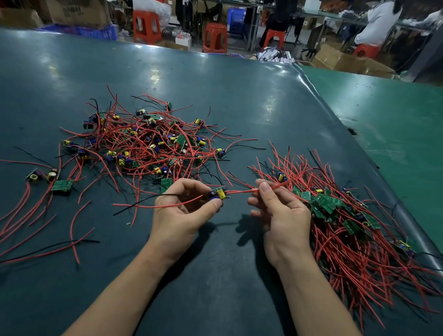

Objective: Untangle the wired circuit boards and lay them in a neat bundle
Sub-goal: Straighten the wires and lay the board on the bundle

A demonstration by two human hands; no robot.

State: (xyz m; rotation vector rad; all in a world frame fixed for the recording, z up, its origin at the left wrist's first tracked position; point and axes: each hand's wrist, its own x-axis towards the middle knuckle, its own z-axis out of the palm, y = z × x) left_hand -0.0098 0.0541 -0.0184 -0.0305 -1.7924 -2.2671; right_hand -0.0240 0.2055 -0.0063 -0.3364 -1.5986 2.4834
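- Holding one wired circuit board [219, 193] between both hands above the dark green surface [221, 93], just in front of the body.
- Left hand [182, 210]: grip closed on the board itself, thumb and fingertips pinching it at the capacitor end. A red and a black lead trail out leftward from under this hand.
- Right hand [278, 212]: thumb and forefinger pinch the red wire [242, 191] that runs right from the board; remaining fingers loosely curled, holding nothing I can see.
- Tangled pile [148, 141] lies on the surface ahead and to the left, well apart from the sorted bundle [348, 225] at the right, where boards sit clustered and wires fan toward the near edge.
- A few stray boards [61, 185] lie loose at far left, apart from the pile.
- Step in hand, as judged: straightening this board's leads before laying it on the bundle.
- Risk: the free end of the pinched wire reaches over the bundle's far wires; drawing it sideways could snag and disturb the laid strands.
- Risk: pulling hard along the wire while the board is pinched could strain the solder joint.
- Risk: the trailing left leads hang near the pile's outlying wires and could catch one, dragging it along.
- Risk: laying the board the wrong way round would spoil the bundle's alignment.
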